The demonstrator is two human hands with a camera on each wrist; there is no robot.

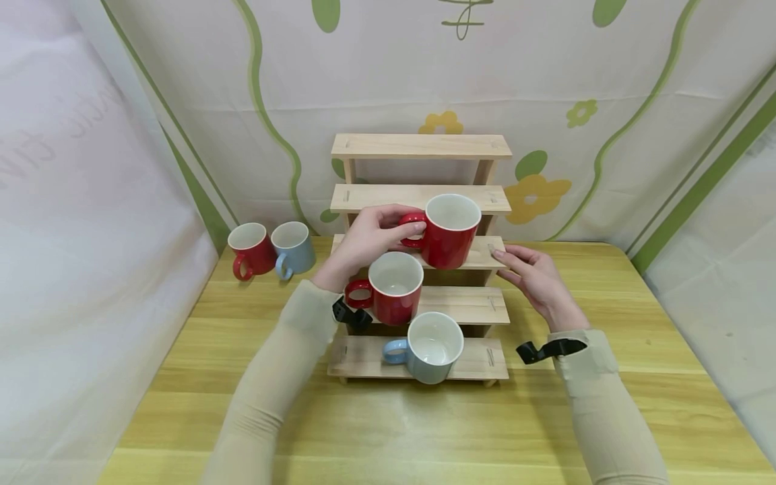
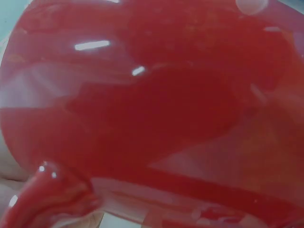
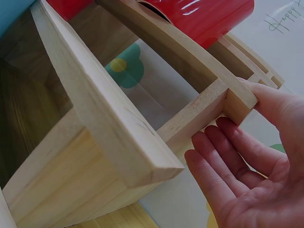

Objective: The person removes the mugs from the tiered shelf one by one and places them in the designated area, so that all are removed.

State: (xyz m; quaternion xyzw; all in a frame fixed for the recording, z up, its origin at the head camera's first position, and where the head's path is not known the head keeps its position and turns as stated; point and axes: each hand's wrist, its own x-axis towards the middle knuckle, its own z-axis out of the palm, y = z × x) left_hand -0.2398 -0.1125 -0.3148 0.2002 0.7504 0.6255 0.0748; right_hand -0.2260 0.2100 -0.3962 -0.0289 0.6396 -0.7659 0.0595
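Note:
My left hand point(image 1: 380, 234) pinches the handle of a red mug point(image 1: 451, 232), which is upright over the middle step of a stepped wooden rack point(image 1: 463, 306). Its glossy red side fills the left wrist view. My right hand point(image 1: 535, 276) holds the right end of that middle step, thumb on top and fingers below, as the right wrist view shows. A second red mug point(image 1: 397, 296) stands one step lower, overlapping my left wrist in the head view. On the lowest step sits a light blue mug point(image 1: 433, 353). Both lower mugs have their handles to the left.
Another red mug point(image 1: 257, 250) and another light blue mug point(image 1: 295, 247) stand side by side on the wooden table point(image 1: 388, 431), left of the rack. Behind the rack hangs a white cloth point(image 1: 388, 81) with green and yellow plant prints.

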